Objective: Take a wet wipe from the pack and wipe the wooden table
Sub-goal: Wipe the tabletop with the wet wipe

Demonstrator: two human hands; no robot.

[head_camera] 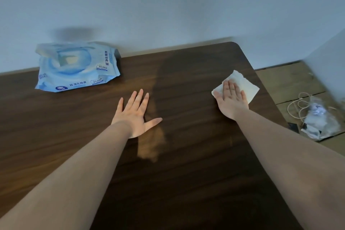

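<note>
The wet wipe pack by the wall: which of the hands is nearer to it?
Left. The left hand lies flat on the table, below and right of the wet wipe pack; the right hand presses the wipe far across.

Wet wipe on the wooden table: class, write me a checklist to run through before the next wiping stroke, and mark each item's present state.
1. Wet wipe out of the pack: ok.
2. Right hand pressing flat on the wipe: ok.
3. Left hand flat on the table, steadying: ok.
4. Wipe clear of the table's right edge: ok, though close.
5. Pack flap closed: cannot tell.
6. Wipe moist enough: cannot tell.
</note>
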